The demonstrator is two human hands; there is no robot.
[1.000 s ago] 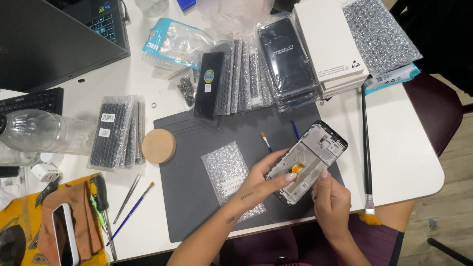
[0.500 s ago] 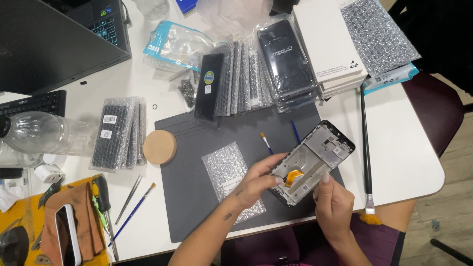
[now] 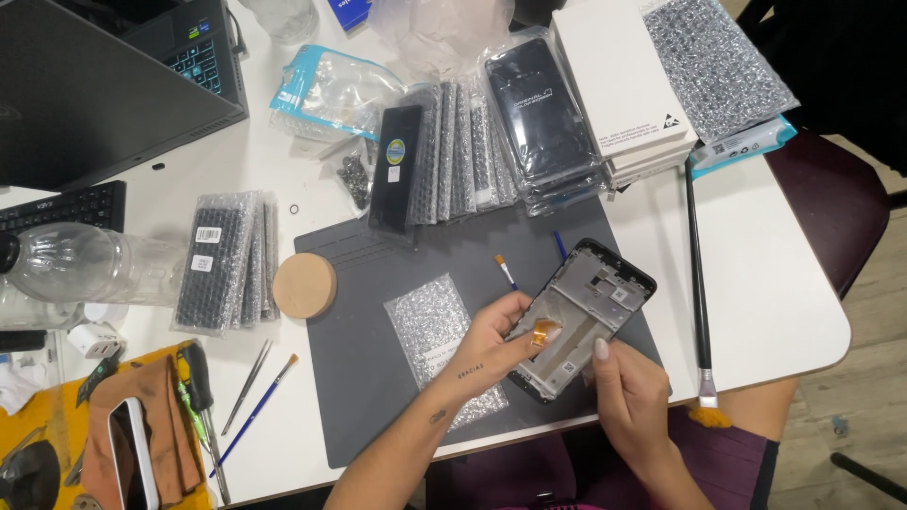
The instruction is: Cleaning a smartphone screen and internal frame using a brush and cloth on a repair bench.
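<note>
A single head-worn camera looks steeply down, fairly close, at the grey mat (image 3: pixel 378 378) on the white table (image 3: pixel 756 283).

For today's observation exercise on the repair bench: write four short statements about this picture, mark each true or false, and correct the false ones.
1. Both hands hold the phone frame above the grey mat. True.
2. The left hand touches an orange flex strip on the frame. True.
3. The round cork disc lies on top of the laptop. False: it sits at the mat's left edge.
4. The right hand holds a paintbrush. False: it grips the frame's lower edge; the long brush lies on the table.
</note>
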